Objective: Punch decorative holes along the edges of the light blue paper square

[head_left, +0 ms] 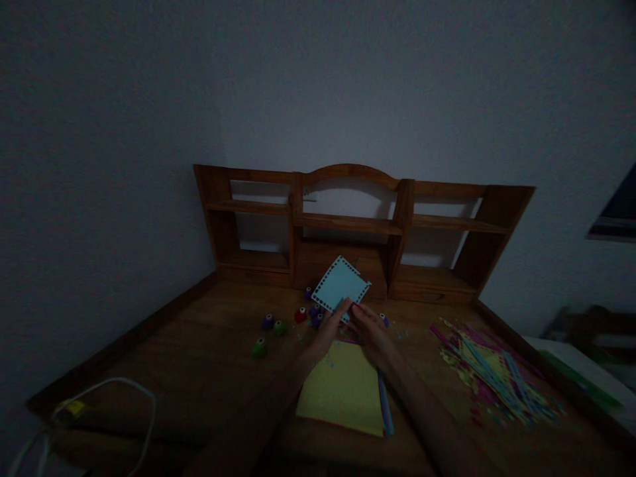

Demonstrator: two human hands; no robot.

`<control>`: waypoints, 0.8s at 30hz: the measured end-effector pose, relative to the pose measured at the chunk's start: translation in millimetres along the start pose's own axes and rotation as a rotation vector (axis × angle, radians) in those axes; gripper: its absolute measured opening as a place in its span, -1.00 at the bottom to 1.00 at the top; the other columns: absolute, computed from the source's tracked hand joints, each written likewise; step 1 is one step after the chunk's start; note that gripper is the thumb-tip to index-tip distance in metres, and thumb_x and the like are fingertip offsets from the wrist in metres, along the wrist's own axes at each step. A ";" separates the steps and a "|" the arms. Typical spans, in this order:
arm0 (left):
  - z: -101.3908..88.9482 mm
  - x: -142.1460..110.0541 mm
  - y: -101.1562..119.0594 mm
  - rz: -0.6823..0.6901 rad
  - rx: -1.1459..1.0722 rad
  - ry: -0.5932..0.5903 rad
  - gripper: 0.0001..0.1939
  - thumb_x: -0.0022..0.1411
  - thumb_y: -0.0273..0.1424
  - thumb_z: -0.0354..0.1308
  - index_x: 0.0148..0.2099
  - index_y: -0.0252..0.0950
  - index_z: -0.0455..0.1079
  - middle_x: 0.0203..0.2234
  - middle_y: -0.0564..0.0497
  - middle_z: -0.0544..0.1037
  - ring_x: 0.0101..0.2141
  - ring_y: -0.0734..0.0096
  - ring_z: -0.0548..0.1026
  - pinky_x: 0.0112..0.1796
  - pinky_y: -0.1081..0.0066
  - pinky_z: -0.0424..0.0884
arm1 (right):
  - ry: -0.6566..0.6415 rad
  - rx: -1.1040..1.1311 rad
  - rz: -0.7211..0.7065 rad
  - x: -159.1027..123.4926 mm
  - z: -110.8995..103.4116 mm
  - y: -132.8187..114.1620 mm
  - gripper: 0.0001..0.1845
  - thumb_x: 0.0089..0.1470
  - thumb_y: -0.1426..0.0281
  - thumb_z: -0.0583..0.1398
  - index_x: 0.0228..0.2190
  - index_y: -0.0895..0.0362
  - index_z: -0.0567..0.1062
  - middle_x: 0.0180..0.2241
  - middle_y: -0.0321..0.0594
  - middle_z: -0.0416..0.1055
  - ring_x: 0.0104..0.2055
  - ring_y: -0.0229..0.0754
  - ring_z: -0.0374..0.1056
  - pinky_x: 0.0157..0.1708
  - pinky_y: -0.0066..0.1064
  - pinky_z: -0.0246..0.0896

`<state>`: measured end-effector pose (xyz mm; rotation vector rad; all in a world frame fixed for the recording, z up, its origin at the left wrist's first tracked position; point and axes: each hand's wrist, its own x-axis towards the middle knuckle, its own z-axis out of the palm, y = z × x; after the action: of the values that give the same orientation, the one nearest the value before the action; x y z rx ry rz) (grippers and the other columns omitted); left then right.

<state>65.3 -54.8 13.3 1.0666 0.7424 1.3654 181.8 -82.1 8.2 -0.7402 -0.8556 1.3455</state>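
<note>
Both my hands hold up a light blue paper square (340, 283) with a punched, scalloped border, tilted like a diamond above the desk. My left hand (330, 328) pinches its lower edge from the left. My right hand (370, 329) pinches the same lower corner from the right. Under my wrists lies a stack of paper with a yellow sheet (342, 388) on top and blue edges showing along its right side. Several small craft punches (278, 326) in green, purple and red sit just left of my hands.
A wooden desk (199, 358) with a raised rim carries a shelf hutch (348, 225) at the back. A heap of coloured paper strips (491, 377) lies at the right. A white cable (99, 397) loops at the front left corner. The room is dim.
</note>
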 end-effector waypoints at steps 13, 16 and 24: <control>-4.5 -2.1 13.2 0.119 0.123 0.043 -0.39 0.16 -0.07 0.18 0.20 -0.19 0.29 0.14 -0.04 0.39 0.18 0.21 0.29 0.23 0.26 0.09 | 0.061 -0.080 0.023 -0.6 -9.4 -2.2 -0.69 -0.19 0.23 0.42 -0.33 0.03 0.59 -0.20 -0.22 0.54 -0.10 -0.11 0.40 -0.14 -0.29 0.34; -4.3 -2.4 14.1 0.138 0.129 0.060 -0.40 0.17 -0.07 0.17 0.21 -0.16 0.28 0.14 -0.01 0.40 0.19 0.22 0.26 0.23 0.26 0.08 | 0.045 -0.082 0.009 -0.3 -9.8 -0.8 -0.69 -0.17 0.23 0.41 -0.31 0.04 0.59 -0.18 -0.21 0.53 -0.09 -0.11 0.40 -0.13 -0.30 0.33; -4.3 -2.2 14.3 0.140 0.114 0.094 -0.37 0.19 -0.06 0.15 0.21 -0.25 0.27 0.14 -0.11 0.39 0.18 0.14 0.28 0.24 0.20 0.05 | 0.053 -0.088 0.036 -3.1 -4.7 -4.1 -0.65 -0.21 0.28 0.44 -0.29 0.05 0.59 -0.23 -0.23 0.55 -0.16 -0.15 0.43 -0.11 -0.31 0.32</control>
<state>55.5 -57.7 24.4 1.1676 0.8357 1.5155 187.9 -85.5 8.9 -0.8592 -0.8669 1.3207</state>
